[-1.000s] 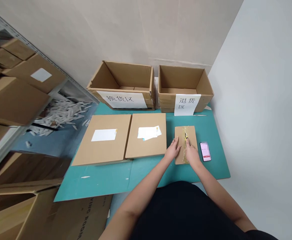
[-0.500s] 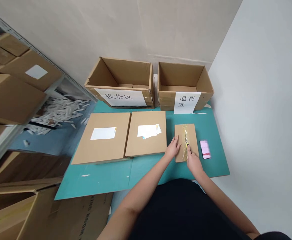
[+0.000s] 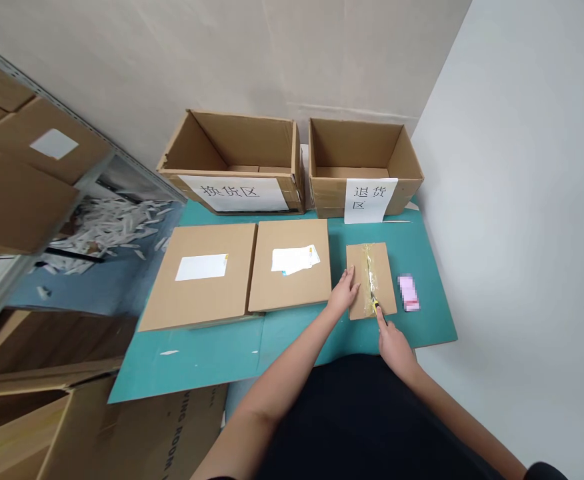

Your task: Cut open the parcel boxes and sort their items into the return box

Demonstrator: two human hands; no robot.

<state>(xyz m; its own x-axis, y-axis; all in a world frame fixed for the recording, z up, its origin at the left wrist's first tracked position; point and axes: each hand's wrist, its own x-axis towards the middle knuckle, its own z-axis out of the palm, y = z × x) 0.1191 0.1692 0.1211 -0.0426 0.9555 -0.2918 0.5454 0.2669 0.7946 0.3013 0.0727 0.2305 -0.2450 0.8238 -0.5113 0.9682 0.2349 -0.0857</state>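
Against a pale corner wall, a left carton and a right carton stand open side by side at the back of a teal worktop, each with a white paper sign in Chinese characters taped to its front. Stacked boxes on a metal shelf fill the far left, above white packing scraps on the floor. Two flat cardboard mailers lie side by side mid-worktop, and a phone with a blurred screen lies to the right.

From the head camera, a small cardboard parcel lies directly ahead of the person, just right of the mailers. Its long axis runs away from the body, and a strip of clear packing tape follows that axis down its middle. The left hand lies open and flat against the parcel's left side, bracing it. The right hand, nearer the parcel's near end, is closed around a yellow-handled utility knife, whose blade sits on the tape at that end. Compared with the frame half a second earlier, the knife has travelled along the tape toward the body, and the right hand has dropped below the parcel's near edge.
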